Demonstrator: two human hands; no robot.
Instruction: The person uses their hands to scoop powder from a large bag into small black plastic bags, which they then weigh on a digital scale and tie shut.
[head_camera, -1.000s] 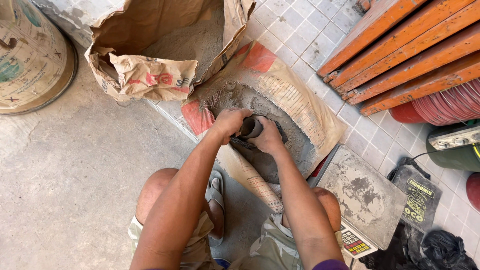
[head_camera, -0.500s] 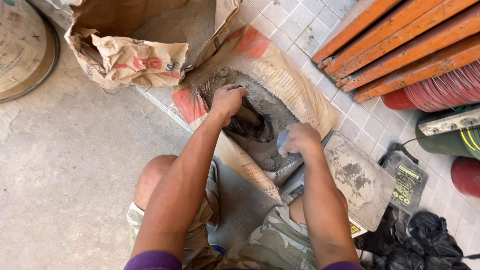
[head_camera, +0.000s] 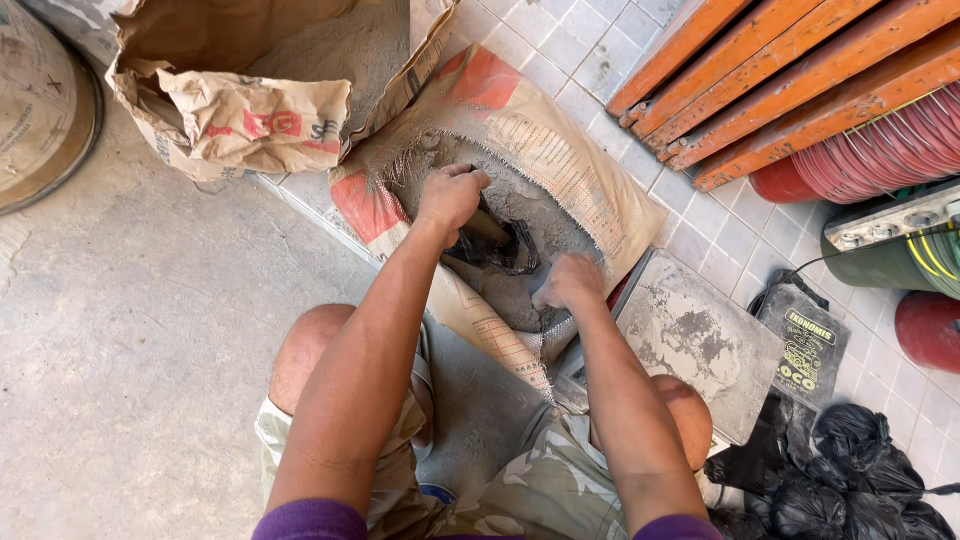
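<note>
Crouched over the torn-open paper sack of grey cement powder (head_camera: 540, 150), the left hand (head_camera: 452, 198) grips a black plastic bag (head_camera: 500, 250) (half buried); the right hand (head_camera: 568, 282) pinches its rim.

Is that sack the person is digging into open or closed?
Open. The sack lies flat with its mouth torn wide, grey powder exposed; the left hand and right hand are inside.

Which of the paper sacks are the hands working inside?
The red-patched sack lying flat on the tiles; both hands are in its grey powder. The crumpled sack behind stands untouched.
</note>
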